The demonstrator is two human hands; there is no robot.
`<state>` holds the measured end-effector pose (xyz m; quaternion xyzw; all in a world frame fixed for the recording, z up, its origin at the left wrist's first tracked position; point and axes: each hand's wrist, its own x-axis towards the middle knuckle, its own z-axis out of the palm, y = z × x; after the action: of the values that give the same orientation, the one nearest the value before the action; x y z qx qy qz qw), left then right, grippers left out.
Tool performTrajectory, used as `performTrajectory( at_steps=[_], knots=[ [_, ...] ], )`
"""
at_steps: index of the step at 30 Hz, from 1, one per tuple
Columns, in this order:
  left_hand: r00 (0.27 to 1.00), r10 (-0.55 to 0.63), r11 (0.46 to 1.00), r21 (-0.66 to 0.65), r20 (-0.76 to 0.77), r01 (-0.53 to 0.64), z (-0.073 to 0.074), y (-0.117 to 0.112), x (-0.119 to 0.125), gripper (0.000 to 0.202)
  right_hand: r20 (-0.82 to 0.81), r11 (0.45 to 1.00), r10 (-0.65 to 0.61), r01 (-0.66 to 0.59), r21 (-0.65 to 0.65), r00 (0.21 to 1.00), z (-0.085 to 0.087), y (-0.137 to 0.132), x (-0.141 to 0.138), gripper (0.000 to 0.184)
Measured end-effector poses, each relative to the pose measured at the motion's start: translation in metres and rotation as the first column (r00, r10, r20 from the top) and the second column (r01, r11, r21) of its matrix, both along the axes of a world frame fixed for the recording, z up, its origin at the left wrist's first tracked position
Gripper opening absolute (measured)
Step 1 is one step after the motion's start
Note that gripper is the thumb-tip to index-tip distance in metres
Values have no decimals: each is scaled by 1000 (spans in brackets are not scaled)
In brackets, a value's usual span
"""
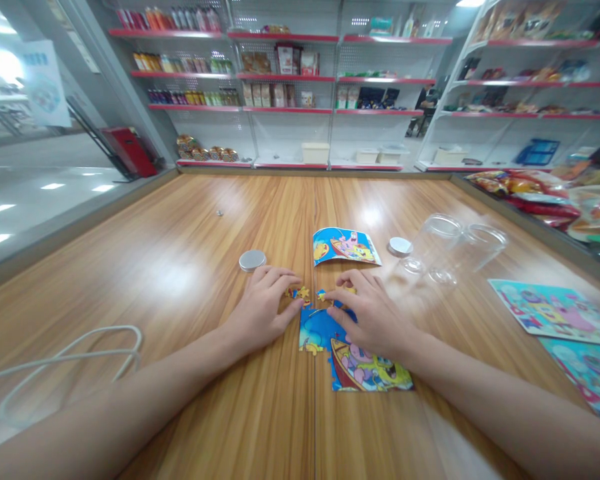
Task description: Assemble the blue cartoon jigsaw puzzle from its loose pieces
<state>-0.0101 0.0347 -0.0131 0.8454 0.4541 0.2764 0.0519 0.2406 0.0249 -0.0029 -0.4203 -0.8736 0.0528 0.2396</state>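
Note:
A partly joined jigsaw puzzle (pixel 357 363) lies flat on the table, with cartoon figures in a red boat on blue; its lower left corner area is unfilled. My left hand (pixel 267 300) rests at its upper left, thumb and fingers apart around a few loose yellow puzzle pieces (pixel 304 292). Over the puzzle's upper right, my right hand (pixel 367 310) covers part of it, thumb and index finger apart. The index fingertip is at a small blue puzzle piece (pixel 321 294). More yellow shows behind that finger, mostly hidden. A curved reference picture (pixel 345 246) lies just beyond both hands.
Silver lids (pixel 253 260) (pixel 400 247) lie beyond the hands. Two clear jars (pixel 433 243) (pixel 475 250) lie on their sides at right, near cartoon sheets (pixel 555 310). A white cable (pixel 125 328) loops at left. Snack bags (pixel 525 193) line the right edge; shelves stand behind.

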Motion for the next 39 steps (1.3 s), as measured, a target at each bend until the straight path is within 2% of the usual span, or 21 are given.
performTrajectory(
  at_steps=[2, 5, 18, 29, 33, 39],
  knots=[
    [999, 29, 999, 17, -33, -29, -1, 0, 0, 28, 5, 1000, -5, 5, 12, 1000, 0, 0, 0, 28],
    [997, 33, 999, 17, -66, -32, -3, 0, -1, 25, 36, 1000, -9, 9, 16, 999, -1, 0, 0, 31],
    [999, 49, 999, 12, -3, -49, -3, 2, 0, 21, 29, 1000, -12, 12, -5, 1000, -2, 1, 0, 29],
    [999, 51, 999, 12, -10, -51, -2, 2, -1, 16, 29, 1000, -16, 17, -20, 999, -2, 1, 0, 29],
    [994, 112, 993, 30, 15, -113, -7, 5, -4, 22, 19, 1000, -18, 19, -24, 1000, -2, 1, 0, 28],
    [982, 190, 981, 43, -13, -189, -10, 7, -8, 15, 16, 999, -18, 19, -28, 1000, -1, 0, 0, 29]
  ],
)
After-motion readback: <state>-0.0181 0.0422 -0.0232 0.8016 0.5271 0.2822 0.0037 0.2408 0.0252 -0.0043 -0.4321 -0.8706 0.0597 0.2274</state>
